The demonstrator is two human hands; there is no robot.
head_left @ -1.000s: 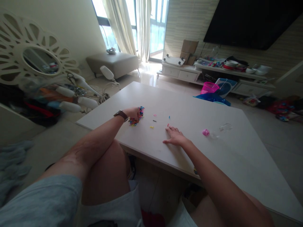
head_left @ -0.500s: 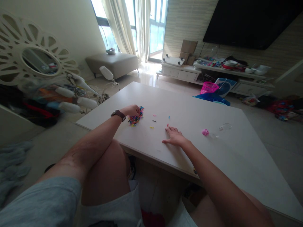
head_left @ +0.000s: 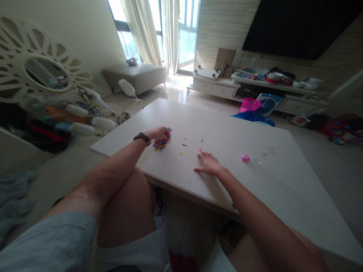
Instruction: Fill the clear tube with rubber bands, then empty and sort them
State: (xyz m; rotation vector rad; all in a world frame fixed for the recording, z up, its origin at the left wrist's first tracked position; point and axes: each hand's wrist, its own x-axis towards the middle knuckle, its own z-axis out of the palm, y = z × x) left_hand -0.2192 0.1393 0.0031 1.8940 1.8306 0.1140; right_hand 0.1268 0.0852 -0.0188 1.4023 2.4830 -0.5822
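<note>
While the right hand [head_left: 208, 165] rests spread by five pieces [head_left: 184, 144], the left hand [head_left: 159, 133], grip unclear, overhangs one pile [head_left: 160, 145].

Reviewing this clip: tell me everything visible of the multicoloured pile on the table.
The pile is a loose, low heap of many small, thin pieces in mixed colours, blue, pink, orange and yellow among them. They look like plastic or rubber, but are too small to tell which. It lies in an uneven, slanting patch on the left part of the white tabletop. The left hand hides part of it; whether the fingers grip a piece is unclear.
</note>
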